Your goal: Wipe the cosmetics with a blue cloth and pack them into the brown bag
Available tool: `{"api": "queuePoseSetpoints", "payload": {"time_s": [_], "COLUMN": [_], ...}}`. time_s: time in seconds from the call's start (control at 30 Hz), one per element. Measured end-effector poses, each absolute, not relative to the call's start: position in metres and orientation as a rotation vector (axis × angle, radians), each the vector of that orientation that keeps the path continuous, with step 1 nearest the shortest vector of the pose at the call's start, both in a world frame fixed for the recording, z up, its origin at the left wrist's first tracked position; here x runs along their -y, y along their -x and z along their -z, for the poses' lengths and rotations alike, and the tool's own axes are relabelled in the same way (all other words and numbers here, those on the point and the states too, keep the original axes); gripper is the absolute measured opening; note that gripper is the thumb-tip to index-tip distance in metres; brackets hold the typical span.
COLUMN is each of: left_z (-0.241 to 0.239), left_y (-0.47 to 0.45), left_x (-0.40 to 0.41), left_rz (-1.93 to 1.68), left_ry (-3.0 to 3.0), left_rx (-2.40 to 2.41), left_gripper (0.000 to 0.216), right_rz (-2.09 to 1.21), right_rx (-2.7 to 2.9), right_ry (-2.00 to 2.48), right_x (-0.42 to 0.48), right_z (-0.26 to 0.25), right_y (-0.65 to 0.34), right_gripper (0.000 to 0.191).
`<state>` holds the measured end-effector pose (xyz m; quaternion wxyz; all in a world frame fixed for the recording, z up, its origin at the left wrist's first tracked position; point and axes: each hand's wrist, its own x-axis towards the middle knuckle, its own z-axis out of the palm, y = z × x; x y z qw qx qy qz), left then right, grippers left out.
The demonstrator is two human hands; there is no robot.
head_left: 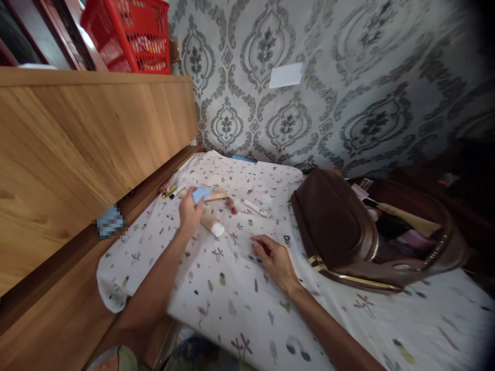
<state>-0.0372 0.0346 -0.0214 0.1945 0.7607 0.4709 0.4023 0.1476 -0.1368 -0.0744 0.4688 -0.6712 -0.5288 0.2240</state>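
My left hand (pixel 189 208) is closed on a small light-blue flat item (pixel 201 194), whose exact kind I cannot make out. Just beneath that hand lies a beige tube with a white cap (pixel 212 225). Another peach-coloured tube (pixel 217 195) rests behind it, beside a small red-and-brown item (pixel 231 206). A slim white tube (pixel 256 208) lies a little farther right. Over the patterned cloth, my right hand (pixel 275 260) hovers or rests with its fingers curled and thumb near the fingertips; nothing shows in it.
An unzipped brown leather bag (pixel 336 221) with things inside stands at the right. A wooden cabinet (pixel 96 134) borders the left, topped by a red basket (pixel 147 41). Small gold-coloured items (pixel 169 192) lie by the cloth's left edge. A patterned wall (pixel 247 113) closes the back.
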Motion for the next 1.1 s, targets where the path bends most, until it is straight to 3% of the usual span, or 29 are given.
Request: {"api": "queuePoseSetpoints", "payload": {"time_s": [0.3,0.7,1.1], "left_z": [0.031,0.039,0.028], "left_y": [0.109,0.117,0.124], "left_x": [-0.124,-0.153,-0.114], "left_rz": [-1.050,-0.665,-0.550], "left_ry": [-1.715,-1.827,-2.009], "left_rx": [-2.111,-2.245,-2.044], "left_gripper": [0.033,0.041,0.043], "right_rz": [-0.510,-0.513,-0.534], "right_rx": [1.349,1.366,1.371], "right_ry": [1.622,1.617,1.604], "right_x": [0.137,0.136,0.135], "right_z": [0.074,0.069,0.072], "right_y": [-0.149,-0.148,-0.148], "right_gripper": [0.032,0.031,0.031]}}
